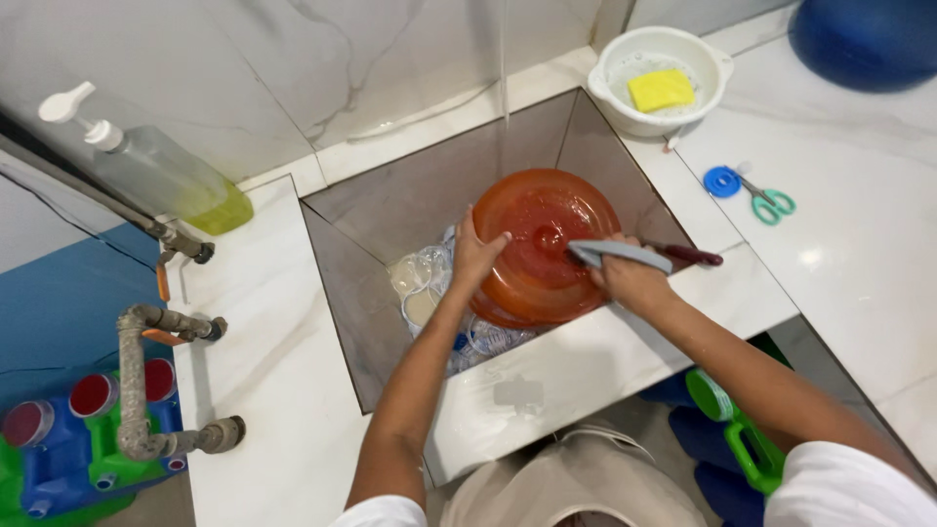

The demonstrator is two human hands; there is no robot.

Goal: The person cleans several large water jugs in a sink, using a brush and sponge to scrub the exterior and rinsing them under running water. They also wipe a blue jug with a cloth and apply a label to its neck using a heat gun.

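An orange translucent lid [542, 244], round and domed, is tilted over the sink [390, 210]. My left hand [475, 256] grips its left rim. My right hand [630, 278] is at its right rim, closed on a grey utensil handle [620, 254] and a dark red handle [688, 255] that lie across the lid. A thin stream of water falls from above toward the sink. Under the lid lie clear glass or plastic dishes [425, 283], partly hidden.
A soap pump bottle [161, 171] with yellow-green liquid stands at the back left. A white colander bowl [664, 78] holds a yellow sponge [661, 90]. Green scissors [771, 203] and a blue cap [722, 182] lie on the right counter. Grey pipes [146, 381] run at left.
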